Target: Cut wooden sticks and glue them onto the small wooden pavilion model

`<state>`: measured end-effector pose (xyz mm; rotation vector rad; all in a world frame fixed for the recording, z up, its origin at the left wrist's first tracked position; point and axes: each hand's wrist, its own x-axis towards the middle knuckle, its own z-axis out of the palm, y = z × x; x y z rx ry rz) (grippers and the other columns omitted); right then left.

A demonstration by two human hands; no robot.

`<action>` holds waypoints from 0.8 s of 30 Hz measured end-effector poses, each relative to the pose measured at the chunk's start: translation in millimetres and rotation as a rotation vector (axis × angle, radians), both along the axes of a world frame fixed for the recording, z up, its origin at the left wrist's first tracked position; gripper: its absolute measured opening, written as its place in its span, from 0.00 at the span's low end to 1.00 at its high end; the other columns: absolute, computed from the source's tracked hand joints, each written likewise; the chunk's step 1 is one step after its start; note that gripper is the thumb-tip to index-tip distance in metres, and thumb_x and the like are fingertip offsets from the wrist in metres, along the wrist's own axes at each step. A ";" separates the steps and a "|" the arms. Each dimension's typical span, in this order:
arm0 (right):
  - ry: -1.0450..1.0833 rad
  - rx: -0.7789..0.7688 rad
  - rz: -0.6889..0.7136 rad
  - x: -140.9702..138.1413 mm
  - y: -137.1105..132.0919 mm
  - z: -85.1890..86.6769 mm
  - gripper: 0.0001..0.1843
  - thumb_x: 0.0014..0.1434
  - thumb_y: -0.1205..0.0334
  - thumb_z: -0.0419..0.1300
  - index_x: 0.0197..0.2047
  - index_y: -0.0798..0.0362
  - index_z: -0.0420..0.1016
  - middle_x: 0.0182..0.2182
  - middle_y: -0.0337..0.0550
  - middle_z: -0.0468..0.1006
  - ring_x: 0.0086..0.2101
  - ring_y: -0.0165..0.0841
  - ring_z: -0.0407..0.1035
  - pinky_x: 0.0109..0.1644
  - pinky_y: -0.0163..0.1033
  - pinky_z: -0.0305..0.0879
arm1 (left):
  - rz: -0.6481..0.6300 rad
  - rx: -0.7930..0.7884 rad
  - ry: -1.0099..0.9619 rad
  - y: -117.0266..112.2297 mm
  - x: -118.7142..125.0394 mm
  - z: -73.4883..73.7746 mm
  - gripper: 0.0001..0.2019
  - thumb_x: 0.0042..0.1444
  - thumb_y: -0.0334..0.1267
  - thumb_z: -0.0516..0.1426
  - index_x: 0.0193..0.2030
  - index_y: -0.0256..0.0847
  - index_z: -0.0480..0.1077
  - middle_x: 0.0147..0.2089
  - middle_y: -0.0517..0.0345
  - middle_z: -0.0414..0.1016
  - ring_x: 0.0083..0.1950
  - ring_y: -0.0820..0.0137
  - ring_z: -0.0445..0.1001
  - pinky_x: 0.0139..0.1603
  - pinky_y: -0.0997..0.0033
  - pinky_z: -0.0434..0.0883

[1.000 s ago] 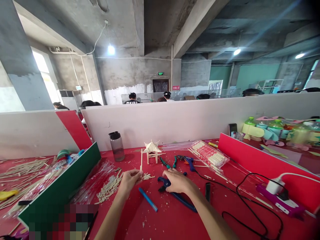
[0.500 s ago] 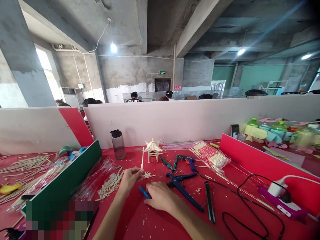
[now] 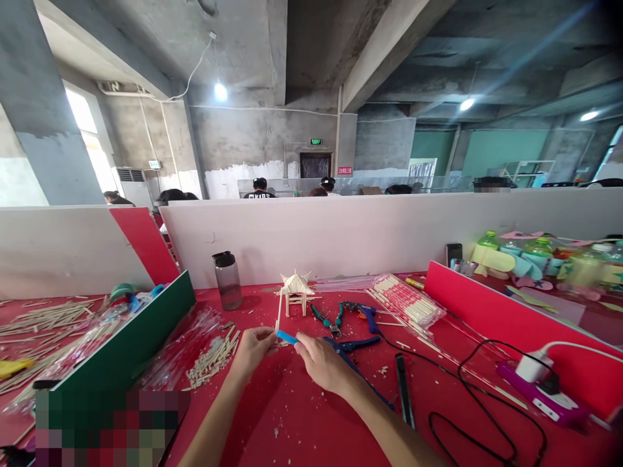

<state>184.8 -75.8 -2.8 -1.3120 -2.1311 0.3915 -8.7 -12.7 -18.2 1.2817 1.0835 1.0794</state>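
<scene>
My left hand [image 3: 253, 350] is closed in a pinch on a thin wooden stick [image 3: 278, 314] that stands upright above the red table [image 3: 311, 421]. My right hand [image 3: 321, 362] is closed on a small blue pen-like tool [image 3: 287, 336], whose tip meets the stick near my left fingers. Behind them stands a small pavilion model [image 3: 296, 292] built of sticks. Blue-handled cutters [image 3: 357, 344] lie just right of my right hand.
A grey bottle [image 3: 226, 280], green pliers [image 3: 327, 318], a blue glue gun [image 3: 364, 314], a pack of sticks [image 3: 407, 303], a black knife [image 3: 403, 389], cables and a purple power strip [image 3: 545, 394] lie around. A green divider [image 3: 126, 353] is on the left, a red one [image 3: 516, 324] on the right.
My right hand left the blue cutters, picked up the blue pen-like tool from the table and brought it up to the stick. My left hand kept holding the stick.
</scene>
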 end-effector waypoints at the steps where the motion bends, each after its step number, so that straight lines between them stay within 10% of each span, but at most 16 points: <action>1: 0.015 0.022 -0.021 -1.9 1.3 -2.1 0.17 0.71 0.58 0.43 0.42 0.51 0.71 0.31 0.44 0.80 0.32 0.36 0.74 0.32 0.37 0.52 | -0.007 -0.007 -0.001 -0.1 0.5 -0.5 0.21 0.35 0.52 0.69 0.28 0.34 0.77 0.25 0.55 0.79 0.30 0.67 0.77 0.36 0.71 0.74; 15: 0.496 0.018 0.136 -20.6 19.5 -26.7 0.16 0.69 0.50 0.48 0.41 0.49 0.72 0.36 0.42 0.76 0.38 0.36 0.72 0.42 0.37 0.64 | -0.060 -0.016 0.001 1.1 5.3 -10.6 0.19 0.37 0.51 0.69 0.28 0.35 0.77 0.25 0.57 0.78 0.27 0.70 0.74 0.32 0.74 0.71; 24: 0.858 0.063 -0.081 3.6 32.6 -15.3 0.17 0.62 0.46 0.58 0.34 0.52 0.73 0.26 0.37 0.69 0.28 0.31 0.64 0.33 0.34 0.61 | -0.036 -0.050 -0.008 -3.5 12.5 -7.7 0.26 0.33 0.57 0.70 0.30 0.34 0.79 0.28 0.53 0.80 0.29 0.68 0.76 0.35 0.71 0.74</action>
